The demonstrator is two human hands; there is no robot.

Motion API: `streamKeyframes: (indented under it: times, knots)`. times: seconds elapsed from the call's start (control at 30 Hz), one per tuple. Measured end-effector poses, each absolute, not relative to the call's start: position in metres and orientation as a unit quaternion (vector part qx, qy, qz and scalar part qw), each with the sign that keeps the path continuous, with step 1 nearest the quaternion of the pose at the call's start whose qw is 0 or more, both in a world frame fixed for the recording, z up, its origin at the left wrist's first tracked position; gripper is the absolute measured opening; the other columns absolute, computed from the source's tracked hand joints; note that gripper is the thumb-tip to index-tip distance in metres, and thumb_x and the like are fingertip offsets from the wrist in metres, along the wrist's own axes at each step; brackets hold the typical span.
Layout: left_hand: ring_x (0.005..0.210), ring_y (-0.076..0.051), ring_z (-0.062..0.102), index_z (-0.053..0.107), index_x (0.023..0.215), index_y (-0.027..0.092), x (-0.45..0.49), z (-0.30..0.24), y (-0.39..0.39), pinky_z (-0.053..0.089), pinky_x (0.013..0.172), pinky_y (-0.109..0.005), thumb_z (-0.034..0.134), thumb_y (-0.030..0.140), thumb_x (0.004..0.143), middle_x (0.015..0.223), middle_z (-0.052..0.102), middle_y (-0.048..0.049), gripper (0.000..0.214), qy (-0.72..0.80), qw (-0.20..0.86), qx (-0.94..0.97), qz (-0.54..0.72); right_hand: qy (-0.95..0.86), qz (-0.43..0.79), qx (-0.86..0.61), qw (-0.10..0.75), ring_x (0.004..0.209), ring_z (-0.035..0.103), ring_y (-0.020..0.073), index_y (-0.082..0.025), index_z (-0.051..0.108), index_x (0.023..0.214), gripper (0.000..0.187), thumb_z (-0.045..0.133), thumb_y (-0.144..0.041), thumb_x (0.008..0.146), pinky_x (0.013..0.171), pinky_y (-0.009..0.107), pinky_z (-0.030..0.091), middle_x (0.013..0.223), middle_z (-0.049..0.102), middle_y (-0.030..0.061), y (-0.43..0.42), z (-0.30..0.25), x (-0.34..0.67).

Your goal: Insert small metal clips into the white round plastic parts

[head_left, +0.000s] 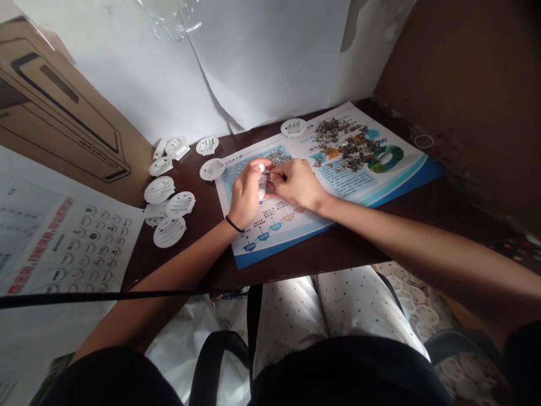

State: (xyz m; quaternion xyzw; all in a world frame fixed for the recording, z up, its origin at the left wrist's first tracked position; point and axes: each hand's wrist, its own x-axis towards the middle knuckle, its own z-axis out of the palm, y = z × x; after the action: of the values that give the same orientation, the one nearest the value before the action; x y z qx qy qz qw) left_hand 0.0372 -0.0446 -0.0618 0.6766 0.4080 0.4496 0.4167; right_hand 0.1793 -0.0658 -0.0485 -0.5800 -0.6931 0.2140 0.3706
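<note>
- Left hand (247,197) is clenching a small white plastic piece (262,183) above the middle of the brochure, fingers hiding most of it
- Right hand (296,183) is reaching in from the right, fingertips (276,177) pinching at that same piece; exact contact point is hidden
- Black wristband (234,224) is sitting on the left wrist
- Printed blue-and-white brochure (253,237) is lying open on the dark wooden table (287,259), angled toward the far right corner
- Heap of small grey metal parts (344,145) is lying on the brochure's far right half, with a smaller patch (276,157) just beyond the hands
- Slotted white plastic discs (169,232) are lying in a loose cluster on the table, left of the brochure
- One white disc (293,127) is sitting at the brochure's far edge, and another (212,169) is lying just beside its left edge
- Printed sheet with round logos (71,242) is covering the area past the table's left edge
- Cardboard box (59,107) is leaning at the far left corner, white paper (253,56) is lining the wall behind the table
- Polka-dot trousers (321,316) are showing below the table's near edge
</note>
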Motion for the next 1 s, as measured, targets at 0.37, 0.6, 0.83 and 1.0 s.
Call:
streamKeyframes:
  times: [0.37,0.6,0.83,1.0]
  knots:
    - [0.103,-0.019,0.064,0.066,0.098,0.021,0.0379,-0.0654,-0.0402,0.058,0.083,-0.029,0.038,0.049,0.095,0.107,0.070,-0.0063,0.039,0.393,0.405,0.692,0.450,-0.684,0.213,-0.587,0.377,0.056,0.045,0.0128,-0.020,0.053,0.052,0.028,0.048,-0.011,0.078,0.066,0.030,0.036,0.052,0.050,-0.0009,-0.0651,-0.0477,0.1784]
    - [0.077,-0.014,0.063,0.065,0.100,0.021,0.0402,-0.0642,-0.0423,0.054,0.060,-0.024,0.040,0.047,0.094,0.107,0.067,-0.0049,0.037,0.397,0.459,0.657,0.447,-0.680,0.213,-0.588,0.382,0.055,0.043,0.0123,-0.019,0.055,0.053,0.026,0.049,-0.012,0.077,0.065,0.031,0.036,0.053,0.049,-0.0010,-0.0643,-0.0492,0.1782]
    - [0.084,-0.015,0.062,0.067,0.093,0.020,0.0402,-0.0627,-0.0416,0.052,0.072,-0.026,0.041,0.040,0.095,0.098,0.069,-0.0042,0.034,0.386,0.404,0.685,0.468,-0.681,0.209,-0.584,0.390,0.054,0.044,0.0121,-0.019,0.057,0.054,0.025,0.049,-0.013,0.077,0.065,0.031,0.037,0.052,0.049,-0.0009,-0.0642,-0.0511,0.1765]
    - [0.098,-0.016,0.062,0.069,0.091,0.022,0.0405,-0.0636,-0.0409,0.049,0.092,-0.031,0.041,0.034,0.096,0.101,0.071,-0.0022,0.031,0.367,0.393,0.700,0.470,-0.681,0.200,-0.595,0.376,0.053,0.045,0.0133,-0.019,0.055,0.052,0.026,0.048,-0.011,0.076,0.067,0.033,0.039,0.051,0.049,-0.0001,-0.0628,-0.0507,0.1731]
